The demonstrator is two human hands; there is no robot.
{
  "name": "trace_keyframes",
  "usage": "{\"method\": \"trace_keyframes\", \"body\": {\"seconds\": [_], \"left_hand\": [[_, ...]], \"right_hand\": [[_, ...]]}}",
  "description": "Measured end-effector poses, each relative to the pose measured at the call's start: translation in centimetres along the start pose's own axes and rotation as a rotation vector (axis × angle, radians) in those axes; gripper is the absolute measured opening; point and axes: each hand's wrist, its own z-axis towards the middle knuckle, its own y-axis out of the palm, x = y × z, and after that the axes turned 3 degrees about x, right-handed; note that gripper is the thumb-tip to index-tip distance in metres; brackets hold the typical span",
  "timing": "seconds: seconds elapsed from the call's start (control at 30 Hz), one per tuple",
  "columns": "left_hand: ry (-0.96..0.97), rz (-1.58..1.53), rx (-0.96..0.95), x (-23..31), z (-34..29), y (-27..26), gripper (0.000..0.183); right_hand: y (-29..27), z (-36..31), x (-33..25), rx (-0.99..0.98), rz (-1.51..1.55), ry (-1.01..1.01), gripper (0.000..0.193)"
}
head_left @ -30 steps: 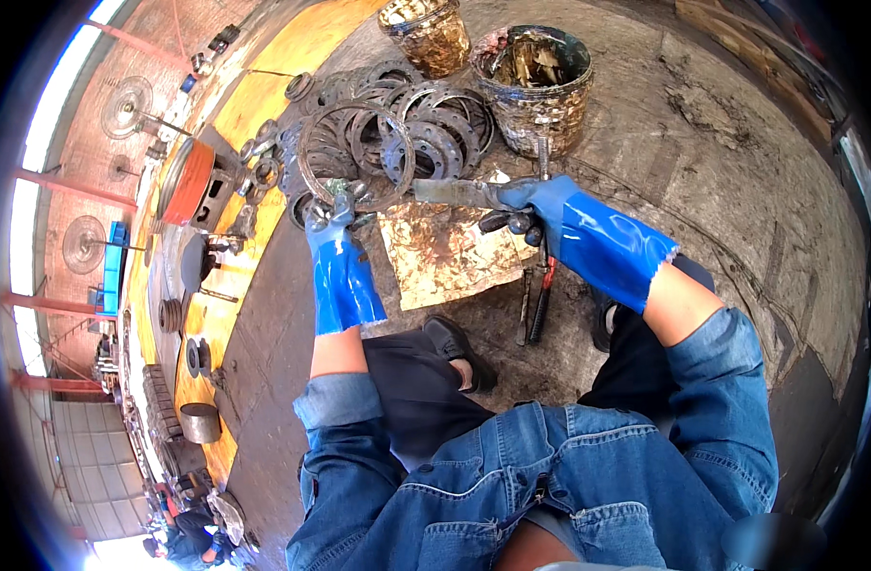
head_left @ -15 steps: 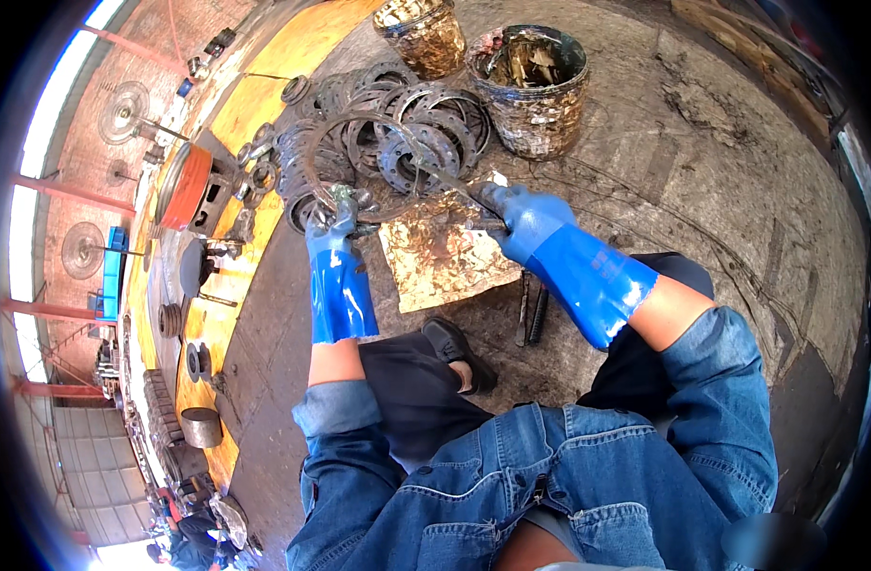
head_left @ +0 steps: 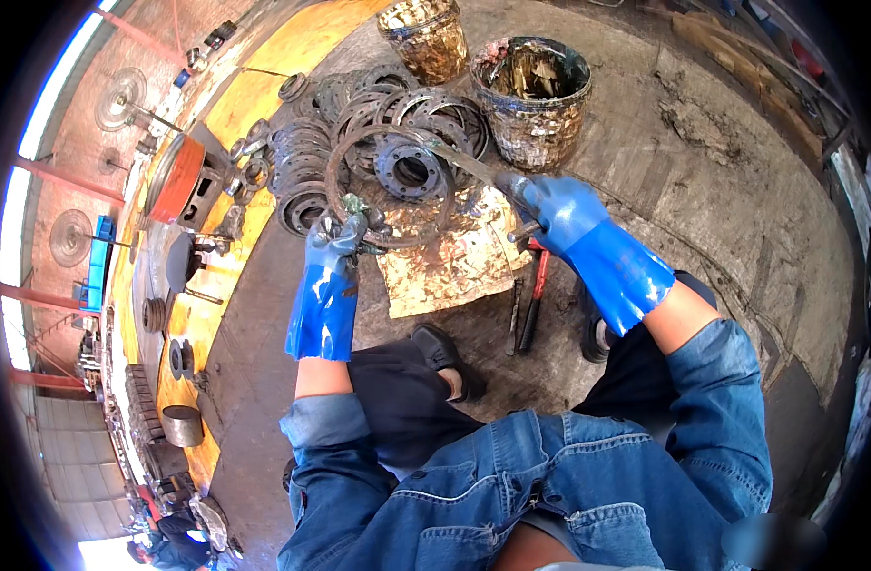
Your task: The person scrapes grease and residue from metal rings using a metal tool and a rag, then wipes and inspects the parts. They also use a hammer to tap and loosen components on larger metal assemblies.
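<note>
My left hand (head_left: 332, 238), in a blue rubber glove, is closed on the lower left rim of a large thin metal ring (head_left: 332, 176). A small greenish wad (head_left: 356, 205) shows at its fingers; whether it is a rag I cannot tell. My gloved right hand (head_left: 561, 211) is wrapped round a long flat scraper-like metal tool (head_left: 469, 164), whose blade lies along the ring's upper right rim. A short dark bar end (head_left: 524, 231) sticks out below that hand. Beneath the ring, a stained sheet of cardboard (head_left: 445, 276) lies on the floor.
Beyond the ring is a heap of greasy metal rings and a flanged disc (head_left: 409, 171). Two grimy buckets (head_left: 535, 124) (head_left: 426, 43) stand behind. A red-and-black-handled tool (head_left: 534, 300) lies by my feet. Metal parts, including a drum (head_left: 181, 425), stand along the yellow strip at left.
My right hand has moved to the right and slightly up with the tool. The ring has shifted right and lower, and my left hand slightly down. The red part of the floor tool now shows.
</note>
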Motion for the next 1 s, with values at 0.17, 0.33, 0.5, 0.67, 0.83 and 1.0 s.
{"method": "trace_keyframes", "body": {"seconds": [0.17, 0.33, 0.5, 0.67, 0.83, 1.0], "left_hand": [[-0.179, -0.067, -0.085, 0.8, -0.8, 1.6, 0.023], [-0.243, 0.573, -0.273, -0.4, -1.6, 4.7, 0.024], [0.022, 1.394, -0.419, -0.4, -2.1, 5.3, 0.036], [0.183, 1.246, -0.333, 0.2, -2.6, 4.7, 0.031], [0.039, 1.211, -0.283, -0.1, -1.5, 4.0, 0.027], [0.11, 1.267, -0.19, -0.3, 0.0, 3.5, 0.028]], "right_hand": [[-0.8, 0.8, 1.1, 0.036, 0.129, -0.012, 0.07], [4.0, 4.7, 6.2, 0.046, 0.735, 0.417, 0.026], [5.6, 11.5, 11.8, 0.45, 1.37, 1.077, 0.017], [9.3, 13.9, 19.1, 0.794, 2.101, 1.319, 0.02], [9.1, 9.9, 20.7, 0.897, 2.102, 1.439, 0.02], [5.0, 6.5, 18.5, 0.851, 2.187, 1.516, 0.017]]}}
